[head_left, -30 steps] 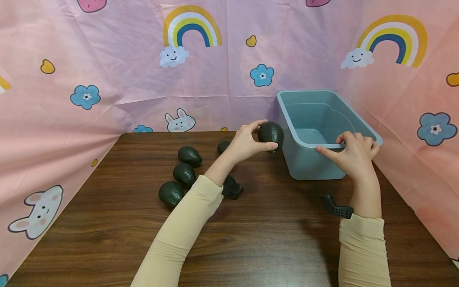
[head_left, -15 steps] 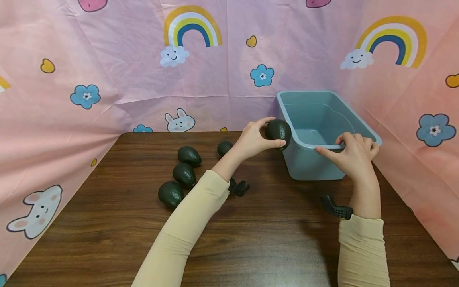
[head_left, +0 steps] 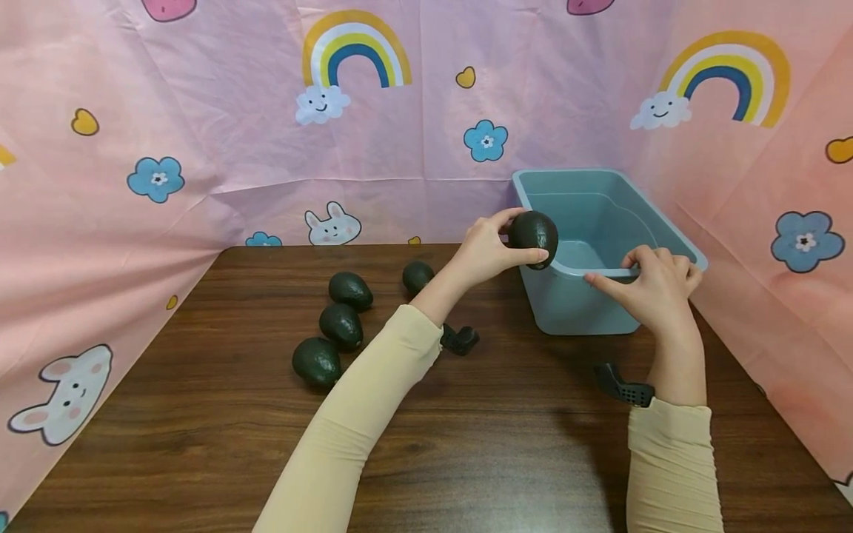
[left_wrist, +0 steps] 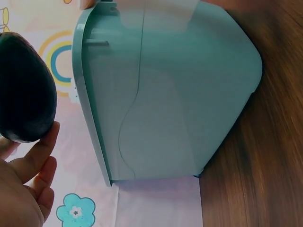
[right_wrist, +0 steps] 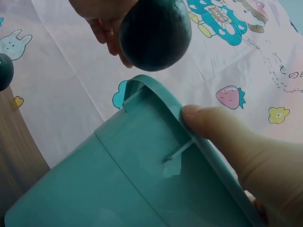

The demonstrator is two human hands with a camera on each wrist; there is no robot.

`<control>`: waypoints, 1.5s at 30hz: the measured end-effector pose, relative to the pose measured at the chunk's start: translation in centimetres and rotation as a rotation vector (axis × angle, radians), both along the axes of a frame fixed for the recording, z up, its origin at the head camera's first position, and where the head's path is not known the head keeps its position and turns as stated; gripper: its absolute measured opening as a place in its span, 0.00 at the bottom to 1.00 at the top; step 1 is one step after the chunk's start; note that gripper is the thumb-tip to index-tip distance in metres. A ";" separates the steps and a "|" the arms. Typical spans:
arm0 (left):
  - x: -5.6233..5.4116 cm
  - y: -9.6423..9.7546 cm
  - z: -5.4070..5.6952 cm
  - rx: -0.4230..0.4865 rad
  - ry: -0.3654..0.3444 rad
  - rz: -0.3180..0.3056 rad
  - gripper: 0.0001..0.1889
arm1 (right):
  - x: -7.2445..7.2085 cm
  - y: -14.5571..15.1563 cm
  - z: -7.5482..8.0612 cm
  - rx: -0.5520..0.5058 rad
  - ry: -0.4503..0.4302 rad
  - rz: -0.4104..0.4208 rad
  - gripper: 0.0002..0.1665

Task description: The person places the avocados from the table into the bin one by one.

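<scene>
A dark green avocado (head_left: pixel 533 238) is pinched between the thumb and fingers of my left hand (head_left: pixel 489 250). In the head view it overlaps the front left corner of a blue-green plastic bin (head_left: pixel 580 305). Both wrist views show this avocado held above the level of the bin's rim, apart from it. My right hand (head_left: pixel 660 290) grips the bin's near rim, its thumb outside in the right wrist view (right_wrist: pixel 222 135). In the head view, the visible part of the bin's inside holds nothing.
Three avocados (head_left: pixel 341 326) lie in a loose row on the brown wooden table (head_left: pixel 200 414), left of my left forearm. Another avocado (head_left: pixel 417 276) lies farther back, partly behind that arm. A patterned pink cloth (head_left: pixel 426 148) walls in the back and sides.
My left hand has carried the avocado rightward and slightly up, from left of the bin to its front left corner. My right hand has stayed on the rim.
</scene>
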State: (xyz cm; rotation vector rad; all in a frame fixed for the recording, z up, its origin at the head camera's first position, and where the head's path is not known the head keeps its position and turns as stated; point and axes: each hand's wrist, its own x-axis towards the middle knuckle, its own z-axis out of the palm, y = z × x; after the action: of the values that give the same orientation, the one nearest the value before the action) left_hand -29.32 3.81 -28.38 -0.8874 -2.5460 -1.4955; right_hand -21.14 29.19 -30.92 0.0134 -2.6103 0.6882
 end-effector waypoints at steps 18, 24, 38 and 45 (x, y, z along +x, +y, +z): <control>-0.6 2.7 1.4 -0.065 -0.050 0.040 0.41 | -0.2 0.0 0.1 0.002 -0.007 0.007 0.39; -0.8 3.9 1.7 -0.103 -0.050 0.060 0.41 | -0.2 0.0 0.2 0.004 -0.003 0.007 0.39; -1.7 5.8 0.6 -0.138 -0.018 0.075 0.44 | -0.3 0.1 -0.1 0.013 -0.010 0.008 0.38; -2.1 6.4 -0.1 -0.177 0.005 0.108 0.45 | -0.3 0.2 -0.1 0.017 -0.012 0.002 0.37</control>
State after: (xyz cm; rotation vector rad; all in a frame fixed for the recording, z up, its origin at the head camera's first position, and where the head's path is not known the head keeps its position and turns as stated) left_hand -31.47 10.25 -28.52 -0.7567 -2.7074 -1.2535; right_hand -21.46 29.44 -30.99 0.0177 -2.6277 0.6689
